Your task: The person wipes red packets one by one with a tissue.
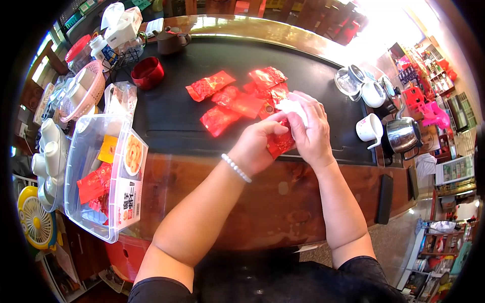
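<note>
My left hand (261, 144), a pale bead bracelet at its wrist, is closed round a shiny red foil packet (281, 145). Close against it, my right hand (312, 132) has its fingers curled over a crumpled white tissue (294, 107), pressed to the upper part of that packet. The fingers hide much of both things. Just beyond my hands, several more red packets lie loosely on the black tray, among them one at the left (209, 86), one nearer me (220, 120) and one at the back (268, 77).
On the left stands a clear plastic box (117, 177) with red packets inside. A red bowl (147, 73) and a dark teapot (172, 41) sit on the black tray (172, 113). At right are a glass pot (349, 81), white cup (370, 128) and steel kettle (402, 135).
</note>
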Demonstrator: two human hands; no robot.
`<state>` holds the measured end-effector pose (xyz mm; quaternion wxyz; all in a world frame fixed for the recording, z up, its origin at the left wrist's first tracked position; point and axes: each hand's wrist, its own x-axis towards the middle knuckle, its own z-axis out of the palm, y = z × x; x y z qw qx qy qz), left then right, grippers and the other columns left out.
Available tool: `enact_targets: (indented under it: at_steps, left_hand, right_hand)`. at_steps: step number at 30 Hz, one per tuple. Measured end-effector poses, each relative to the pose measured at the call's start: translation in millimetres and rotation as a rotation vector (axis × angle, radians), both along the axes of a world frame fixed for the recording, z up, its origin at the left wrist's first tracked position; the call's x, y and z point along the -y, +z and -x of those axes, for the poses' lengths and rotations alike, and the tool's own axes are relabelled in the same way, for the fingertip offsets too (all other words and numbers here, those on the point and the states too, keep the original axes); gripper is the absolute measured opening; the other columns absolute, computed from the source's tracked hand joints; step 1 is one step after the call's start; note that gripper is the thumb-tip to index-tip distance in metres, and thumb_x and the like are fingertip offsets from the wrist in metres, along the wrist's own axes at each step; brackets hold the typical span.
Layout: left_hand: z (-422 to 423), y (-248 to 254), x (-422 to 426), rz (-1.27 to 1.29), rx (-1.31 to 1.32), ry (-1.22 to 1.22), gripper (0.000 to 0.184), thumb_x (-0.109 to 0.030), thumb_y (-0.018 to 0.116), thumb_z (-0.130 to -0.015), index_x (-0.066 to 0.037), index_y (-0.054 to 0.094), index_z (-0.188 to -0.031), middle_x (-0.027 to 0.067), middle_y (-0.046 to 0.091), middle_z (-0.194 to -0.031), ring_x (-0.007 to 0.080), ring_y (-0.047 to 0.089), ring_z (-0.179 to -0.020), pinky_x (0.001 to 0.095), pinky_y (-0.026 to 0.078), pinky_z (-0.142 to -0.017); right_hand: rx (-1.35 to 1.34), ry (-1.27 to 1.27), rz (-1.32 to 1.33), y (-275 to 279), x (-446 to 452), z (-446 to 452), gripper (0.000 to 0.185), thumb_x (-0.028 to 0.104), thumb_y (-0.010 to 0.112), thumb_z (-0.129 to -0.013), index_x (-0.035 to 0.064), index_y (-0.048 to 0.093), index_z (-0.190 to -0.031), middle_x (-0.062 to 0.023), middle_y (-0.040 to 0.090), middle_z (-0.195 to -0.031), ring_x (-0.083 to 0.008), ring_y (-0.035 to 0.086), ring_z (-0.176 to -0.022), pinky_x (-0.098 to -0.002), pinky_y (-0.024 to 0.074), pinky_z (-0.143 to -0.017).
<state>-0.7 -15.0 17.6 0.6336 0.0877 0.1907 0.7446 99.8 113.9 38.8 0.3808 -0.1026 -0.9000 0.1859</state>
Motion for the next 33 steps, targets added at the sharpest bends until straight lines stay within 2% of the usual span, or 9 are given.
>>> enact_targets:
  at_steps: [7,11,14,17,20,21,27,31,33]
  left_hand:
    - [-2.1,4.6,0.3,-0.01,-0.088,-0.092,0.057,-0.004,0.046,-0.092,-0.002,0.044,-0.148,0.0121,0.053,-0.143,0.025,0.052,-0.13,0.0462,0.043,-0.109]
    - [1.6,4.9,1.7,-0.06,-0.066,-0.129,0.058,-0.006,0.047,-0.091,-0.003,0.044,-0.149,0.0122,0.049,-0.148,0.0274,0.05,-0.134,0.0499,0.039,-0.113]
    - [-1.2,10.5,2.9,-0.036,0.048,-0.033,0.06,-0.006,0.047,-0.09,-0.003,0.043,-0.15,0.012,0.051,-0.148,0.0291,0.05,-0.134,0.0509,0.039,-0.113]
    - [0.7,7.9,-2.3,0.031,0.151,0.132,0.058,-0.007,0.043,-0.092,-0.005,0.043,-0.15,0.0125,0.055,-0.141,0.0276,0.055,-0.127,0.0478,0.047,-0.104]
    - [6.8,1.5,-4.1,0.0,0.259,0.166,0.056,-0.008,0.042,-0.093,-0.005,0.043,-0.148,0.0138,0.057,-0.138,0.0286,0.056,-0.125,0.0479,0.046,-0.107]
    - [4.7,3.5,-3.6,-0.03,0.259,0.194,0.054,-0.009,0.042,-0.093,-0.005,0.045,-0.147,0.0144,0.058,-0.136,0.0285,0.057,-0.125,0.0469,0.045,-0.108]
    - [3.1,5.8,-3.8,-0.081,0.261,0.189,0.053,-0.009,0.041,-0.093,-0.006,0.046,-0.146,0.0128,0.058,-0.137,0.0276,0.057,-0.124,0.0466,0.045,-0.107]
    - [4.0,3.2,-3.4,-0.069,0.221,0.167,0.054,-0.007,0.042,-0.093,-0.006,0.045,-0.147,0.0127,0.057,-0.139,0.027,0.058,-0.124,0.0477,0.045,-0.108]
    - [3.3,3.6,-3.6,-0.056,0.212,0.181,0.055,-0.006,0.042,-0.092,-0.006,0.045,-0.147,0.0124,0.057,-0.14,0.0266,0.058,-0.124,0.048,0.046,-0.107]
  right_hand:
    - [-0.024,-0.11,0.502,0.1,0.3,-4.7,0.028,0.029,0.058,-0.103,0.0012,0.065,-0.105,-0.0098,0.068,-0.083,-0.0165,0.066,-0.073,-0.0321,0.0512,-0.067]
    - [-0.172,-0.225,0.564,-20.5,-31.2,-2.6,0.033,0.031,0.054,-0.105,0.0008,0.066,-0.108,-0.0043,0.067,-0.084,-0.0082,0.06,-0.073,-0.0272,0.0486,-0.066]
    - [-0.27,-0.181,0.972,-26.9,-42.4,-6.0,0.031,0.028,0.052,-0.106,0.0011,0.064,-0.116,0.0009,0.063,-0.083,-0.009,0.055,-0.069,-0.0263,0.0473,-0.066]
    - [-0.346,0.015,0.966,-24.2,-36.4,-8.4,0.033,0.028,0.052,-0.106,-0.0002,0.062,-0.121,-0.001,0.061,-0.087,-0.0107,0.055,-0.073,-0.0275,0.0484,-0.072]
    - [-0.24,0.156,0.477,-9.8,-13.9,-1.3,0.033,0.027,0.049,-0.107,-0.0009,0.061,-0.118,-0.0045,0.059,-0.091,-0.0152,0.06,-0.085,-0.028,0.0486,-0.084]
    - [-0.18,0.181,0.335,-6.6,-8.9,-2.7,0.023,0.02,0.06,-0.1,0.0037,0.072,-0.11,-0.0087,0.061,-0.099,-0.0183,0.058,-0.095,-0.0302,0.0482,-0.087]
    - [-0.05,0.028,-0.014,-7.0,-8.5,0.9,0.013,0.004,0.064,-0.093,0.0045,0.074,-0.101,-0.0101,0.059,-0.101,-0.0176,0.057,-0.094,-0.0301,0.0509,-0.083]
    - [-0.176,-0.142,0.292,-23.9,-25.7,0.5,0.012,0.009,0.061,-0.098,0.0031,0.069,-0.104,-0.0063,0.063,-0.098,-0.0131,0.059,-0.089,-0.0264,0.05,-0.081]
    - [-0.286,-0.007,0.792,-27.1,-33.7,-3.0,0.016,0.014,0.059,-0.101,0.0028,0.067,-0.11,-0.0048,0.064,-0.101,-0.0117,0.059,-0.092,-0.0269,0.0489,-0.083]
